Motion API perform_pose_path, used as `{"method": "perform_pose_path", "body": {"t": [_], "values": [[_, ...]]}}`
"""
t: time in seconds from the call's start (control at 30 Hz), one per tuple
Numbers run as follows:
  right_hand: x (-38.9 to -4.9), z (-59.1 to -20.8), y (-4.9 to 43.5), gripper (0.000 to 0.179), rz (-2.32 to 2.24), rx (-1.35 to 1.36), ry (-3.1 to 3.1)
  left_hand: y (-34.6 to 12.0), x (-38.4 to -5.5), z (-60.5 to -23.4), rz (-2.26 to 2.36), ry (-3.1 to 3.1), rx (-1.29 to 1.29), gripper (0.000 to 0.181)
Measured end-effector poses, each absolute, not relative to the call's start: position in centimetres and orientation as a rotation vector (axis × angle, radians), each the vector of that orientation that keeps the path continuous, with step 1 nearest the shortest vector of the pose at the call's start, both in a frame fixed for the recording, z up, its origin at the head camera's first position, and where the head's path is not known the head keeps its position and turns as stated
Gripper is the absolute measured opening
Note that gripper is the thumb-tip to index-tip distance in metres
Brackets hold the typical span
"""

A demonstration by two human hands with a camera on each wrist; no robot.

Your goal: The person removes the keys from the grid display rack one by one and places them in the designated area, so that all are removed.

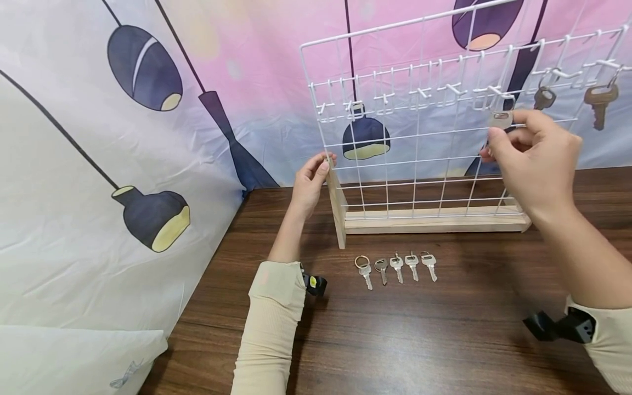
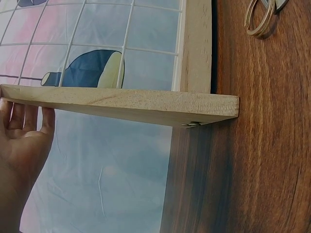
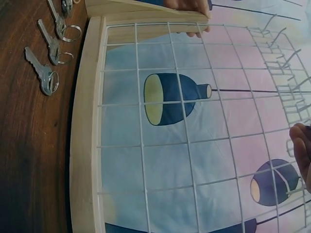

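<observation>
A white wire rack [image 1: 417,131] stands on a wooden base [image 1: 434,224], with a row of hooks along its upper part. My left hand [image 1: 311,181] holds the upper end of the rack's wooden side board [image 1: 337,206]; in the left wrist view its fingers [image 2: 30,119] lie against that board. Up at the hooks, my right hand [image 1: 540,159] pinches a silver key [image 1: 501,119] by its head, just below one hook. The fingers cover the key's blade. In the right wrist view only the fingertips [image 3: 302,150] show at the edge, and the key is out of sight.
Several loose keys with rings [image 1: 396,269] lie in a row on the dark wooden table [image 1: 419,340] before the rack. Two keys hang from hooks at right, a small dark key [image 1: 545,97] and a brownish key [image 1: 601,102]. Behind hangs a lamp-patterned cloth [image 1: 276,66].
</observation>
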State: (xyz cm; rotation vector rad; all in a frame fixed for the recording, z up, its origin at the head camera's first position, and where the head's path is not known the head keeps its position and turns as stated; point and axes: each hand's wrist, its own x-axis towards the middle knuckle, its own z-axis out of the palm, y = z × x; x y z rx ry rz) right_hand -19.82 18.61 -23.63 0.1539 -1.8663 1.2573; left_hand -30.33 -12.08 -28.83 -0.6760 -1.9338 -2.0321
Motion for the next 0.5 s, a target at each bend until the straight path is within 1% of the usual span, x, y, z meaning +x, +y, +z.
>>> {"method": "perform_pose_path", "body": {"t": [0.17, 0.33, 0.5], "values": [[-19.0, -23.0, 18.8, 0.014, 1.239, 0.168, -1.871, -12.1, -30.3, -28.8, -2.023, -1.936, -0.683, 0.029], [-18.3, -22.2, 19.1, 0.022, 1.223, 0.179, -1.872, -12.1, -30.2, -28.8, -2.021, -1.941, -0.683, 0.029], [-17.8, -21.9, 19.2, 0.024, 1.201, 0.200, -1.873, -12.1, -30.2, -28.7, -2.031, -1.935, -0.681, 0.028]]}}
